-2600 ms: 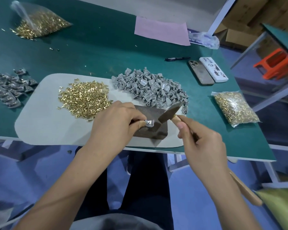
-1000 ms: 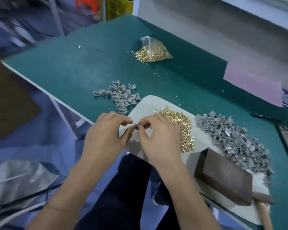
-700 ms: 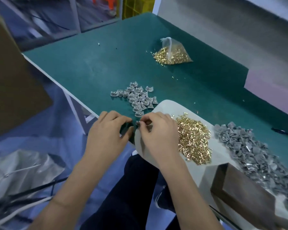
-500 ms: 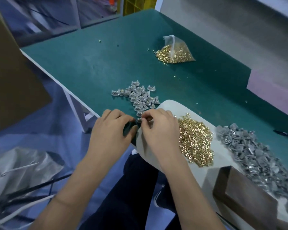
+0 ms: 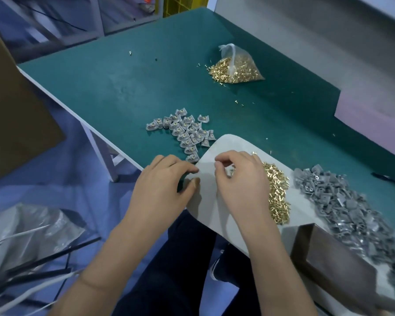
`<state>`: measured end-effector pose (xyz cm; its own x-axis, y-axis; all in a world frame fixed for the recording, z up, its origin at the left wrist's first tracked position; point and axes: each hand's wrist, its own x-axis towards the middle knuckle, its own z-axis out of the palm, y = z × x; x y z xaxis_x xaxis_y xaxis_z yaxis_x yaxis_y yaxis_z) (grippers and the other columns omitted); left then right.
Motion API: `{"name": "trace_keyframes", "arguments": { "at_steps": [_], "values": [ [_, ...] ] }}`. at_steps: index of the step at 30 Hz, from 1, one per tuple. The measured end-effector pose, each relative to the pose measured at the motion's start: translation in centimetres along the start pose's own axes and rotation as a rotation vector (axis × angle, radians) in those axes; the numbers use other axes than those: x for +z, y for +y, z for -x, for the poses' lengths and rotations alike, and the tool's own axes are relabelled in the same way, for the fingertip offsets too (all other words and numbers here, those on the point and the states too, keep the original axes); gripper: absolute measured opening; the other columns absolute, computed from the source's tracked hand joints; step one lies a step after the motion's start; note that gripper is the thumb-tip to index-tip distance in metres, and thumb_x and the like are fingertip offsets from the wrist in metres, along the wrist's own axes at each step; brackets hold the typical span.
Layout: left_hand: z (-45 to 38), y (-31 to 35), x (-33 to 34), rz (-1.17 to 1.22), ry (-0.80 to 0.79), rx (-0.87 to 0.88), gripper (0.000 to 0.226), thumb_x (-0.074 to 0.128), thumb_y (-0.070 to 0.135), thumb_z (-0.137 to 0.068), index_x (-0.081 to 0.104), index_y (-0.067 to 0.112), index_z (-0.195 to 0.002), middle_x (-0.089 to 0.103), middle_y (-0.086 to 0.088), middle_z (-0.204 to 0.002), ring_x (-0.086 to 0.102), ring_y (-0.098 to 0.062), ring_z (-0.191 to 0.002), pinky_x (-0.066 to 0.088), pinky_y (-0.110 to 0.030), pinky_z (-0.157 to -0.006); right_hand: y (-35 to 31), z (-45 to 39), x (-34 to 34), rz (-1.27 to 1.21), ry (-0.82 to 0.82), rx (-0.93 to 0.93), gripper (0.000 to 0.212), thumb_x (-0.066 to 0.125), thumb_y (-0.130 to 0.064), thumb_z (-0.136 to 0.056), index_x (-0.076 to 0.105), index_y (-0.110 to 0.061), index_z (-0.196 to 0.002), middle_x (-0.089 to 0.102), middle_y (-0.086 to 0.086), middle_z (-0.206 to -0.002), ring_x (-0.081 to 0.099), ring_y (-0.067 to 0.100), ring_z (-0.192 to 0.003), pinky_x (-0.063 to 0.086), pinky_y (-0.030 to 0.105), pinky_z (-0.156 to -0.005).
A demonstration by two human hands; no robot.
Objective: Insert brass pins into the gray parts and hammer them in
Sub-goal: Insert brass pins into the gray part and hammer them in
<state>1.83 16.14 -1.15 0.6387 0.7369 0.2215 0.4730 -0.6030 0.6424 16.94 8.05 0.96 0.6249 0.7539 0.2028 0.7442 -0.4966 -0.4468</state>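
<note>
Two hands meet at the bench's near edge. My left hand [image 5: 162,188] rests, fingers loosely bent, on the mat's [image 5: 214,201] left corner, thumb touching it, holding nothing I can see. My right hand [image 5: 240,179] curls over the mat beside the pins [image 5: 277,190]; what its fingertips pinch is blurred. Pinned parts [image 5: 187,133] lie left of the mat, unpinned parts [image 5: 342,201] toward its right edge, block [image 5: 333,261] nearest. Bare bench [image 5: 123,87] lies behind.
</note>
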Motion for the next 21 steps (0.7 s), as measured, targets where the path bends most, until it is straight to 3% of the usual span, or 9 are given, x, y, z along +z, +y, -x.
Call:
{"name": "trace_keyframes", "arguments": {
  "at_steps": [4, 8, 11, 16, 21],
  "values": [
    [0.1, 2.2, 1.6, 0.052, -0.145, 0.078, 0.006, 0.064, 0.030, -0.088, 0.067, 0.034, -0.091, 0.060, 0.016, -0.088, 0.052, -0.012, -0.090, 0.040, -0.035, -0.080, 3.1, 2.1, -3.0, -0.004, 0.042, 0.132, 0.011, 0.065, -0.024, -0.093, 0.073, -0.030, -0.096, 0.072, -0.015, -0.097, 0.060, 0.018, -0.100, 0.048, 0.035, -0.086],
    [0.0, 4.4, 3.7, 0.090, -0.228, 0.126, 0.016, 0.066, 0.037, -0.088, 0.064, 0.036, -0.104, 0.062, 0.016, -0.095, 0.052, -0.010, -0.097, 0.039, -0.034, -0.084, 5.3, 4.7, -5.5, 0.039, 0.052, 0.212, 0.009, 0.065, -0.027, -0.095, 0.072, -0.033, -0.097, 0.070, -0.019, -0.096, 0.059, 0.015, -0.099, 0.050, 0.038, -0.086],
    [-0.2, 5.6, 4.8, 0.072, -0.239, 0.127, 0.025, 0.068, 0.040, -0.087, 0.061, 0.037, -0.111, 0.061, 0.016, -0.098, 0.051, -0.011, -0.099, 0.038, -0.032, -0.083, 6.4, 6.1, -6.6, 0.033, 0.070, 0.247, 0.009, 0.066, -0.027, -0.095, 0.073, -0.033, -0.096, 0.070, -0.018, -0.096, 0.060, 0.016, -0.100, 0.050, 0.040, -0.087],
    [-0.3, 6.1, 5.3, 0.106, -0.236, 0.113, 0.026, 0.074, 0.031, -0.084, 0.058, 0.030, -0.104, 0.052, 0.016, -0.088, 0.051, -0.013, -0.090, 0.043, -0.034, -0.077, 7.5, 7.7, -7.3, 0.017, 0.132, 0.251, 0.009, 0.067, -0.025, -0.094, 0.074, -0.029, -0.095, 0.070, -0.013, -0.094, 0.058, 0.016, -0.099, 0.049, 0.042, -0.088],
    [-1.1, 4.4, 4.7, 0.046, -0.152, 0.017, 0.028, 0.071, 0.027, -0.088, 0.063, 0.019, -0.114, 0.054, 0.004, -0.103, 0.053, -0.018, -0.097, 0.042, -0.033, -0.079, 7.6, 8.3, -6.7, 0.067, 0.140, 0.227, 0.009, 0.067, -0.025, -0.094, 0.075, -0.030, -0.096, 0.071, -0.015, -0.092, 0.058, 0.018, -0.095, 0.046, 0.042, -0.089]
  ]
}}
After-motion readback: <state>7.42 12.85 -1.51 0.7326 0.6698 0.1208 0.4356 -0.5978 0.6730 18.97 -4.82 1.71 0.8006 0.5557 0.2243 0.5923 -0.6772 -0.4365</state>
